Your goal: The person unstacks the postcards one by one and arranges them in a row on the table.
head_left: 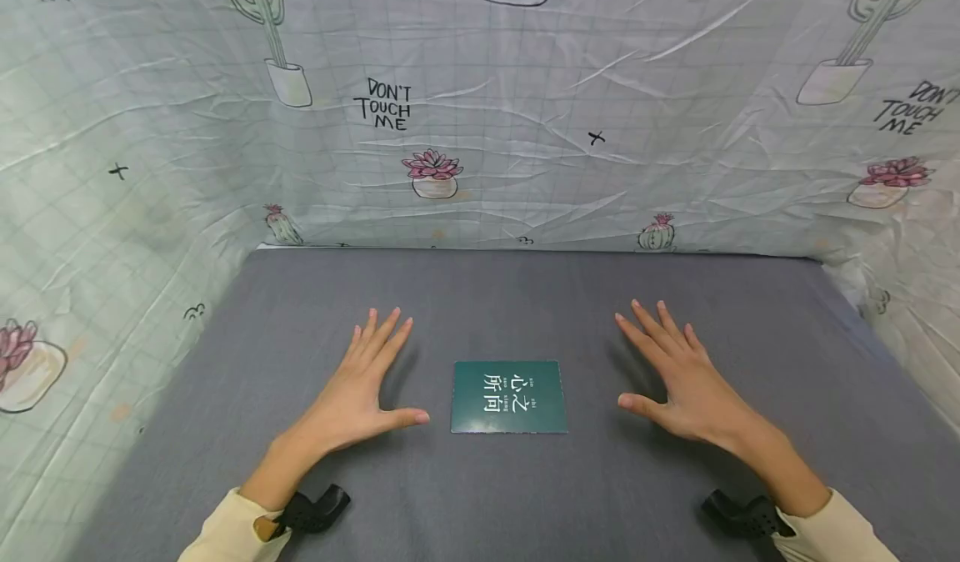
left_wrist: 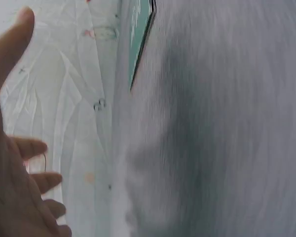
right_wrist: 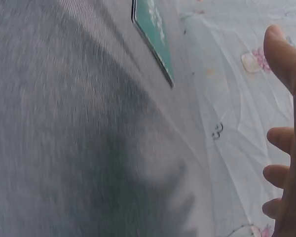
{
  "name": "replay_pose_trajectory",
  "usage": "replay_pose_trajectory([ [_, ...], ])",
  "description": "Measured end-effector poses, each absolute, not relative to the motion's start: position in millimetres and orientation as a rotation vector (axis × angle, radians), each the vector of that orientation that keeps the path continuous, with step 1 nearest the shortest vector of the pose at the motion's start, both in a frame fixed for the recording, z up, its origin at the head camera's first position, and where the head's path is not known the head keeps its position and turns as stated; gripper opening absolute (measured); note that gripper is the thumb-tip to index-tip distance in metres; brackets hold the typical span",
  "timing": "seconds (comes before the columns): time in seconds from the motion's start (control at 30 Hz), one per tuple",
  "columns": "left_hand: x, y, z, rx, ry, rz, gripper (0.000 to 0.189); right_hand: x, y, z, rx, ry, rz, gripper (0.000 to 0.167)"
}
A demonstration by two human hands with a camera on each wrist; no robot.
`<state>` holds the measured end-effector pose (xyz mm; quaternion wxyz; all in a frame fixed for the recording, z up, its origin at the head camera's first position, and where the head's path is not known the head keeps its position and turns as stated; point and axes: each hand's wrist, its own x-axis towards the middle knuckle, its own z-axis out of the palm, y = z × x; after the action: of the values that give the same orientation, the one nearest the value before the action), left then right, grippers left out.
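A dark green card (head_left: pixel 508 416) with white Chinese characters lies flat on the grey table, its writing turned sideways in the head view. To its left, my left hand (head_left: pixel 363 391) hovers over the cloth with fingers spread and thumb pointing toward the card. My right hand (head_left: pixel 678 383) mirrors it on the other side, fingers also spread, holding nothing. Both hands are apart from the card and cast shadows below. In the left wrist view the card (left_wrist: pixel 140 37) shows edge-on at the top; the right wrist view catches the card (right_wrist: pixel 155 37) likewise.
Grey cloth (head_left: pixel 480 495) covers the table. A pale curtain (head_left: pixel 525 187) printed with cacti and "DON'T TOUCH ME" encloses it at the back and both sides. A black wrist mount (head_left: pixel 315 509) sits at the left cuff, and another black mount (head_left: pixel 742 516) at the right.
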<state>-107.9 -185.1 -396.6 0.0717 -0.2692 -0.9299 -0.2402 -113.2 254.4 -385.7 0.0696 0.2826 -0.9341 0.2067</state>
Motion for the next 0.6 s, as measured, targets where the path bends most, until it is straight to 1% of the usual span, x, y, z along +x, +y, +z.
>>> replay_pose_trajectory([
  [0.2, -102.0, -168.5, -401.4, -0.724, -2.828, -0.982, 0.109, -112.1, 237.9, -390.2, 0.936, -2.755, 0.766, 0.087],
  [0.33, -99.4, -159.7, -406.4, -0.744, -2.811, -1.151, 0.108, -111.2, 227.4, -394.1, 0.984, -2.723, 0.867, 0.085],
  [0.6, -98.8, -148.4, -415.4, -0.803, -2.785, -1.334, 0.104, -110.6, 208.1, -405.0, 1.07, -2.681, 1.046, 0.081],
])
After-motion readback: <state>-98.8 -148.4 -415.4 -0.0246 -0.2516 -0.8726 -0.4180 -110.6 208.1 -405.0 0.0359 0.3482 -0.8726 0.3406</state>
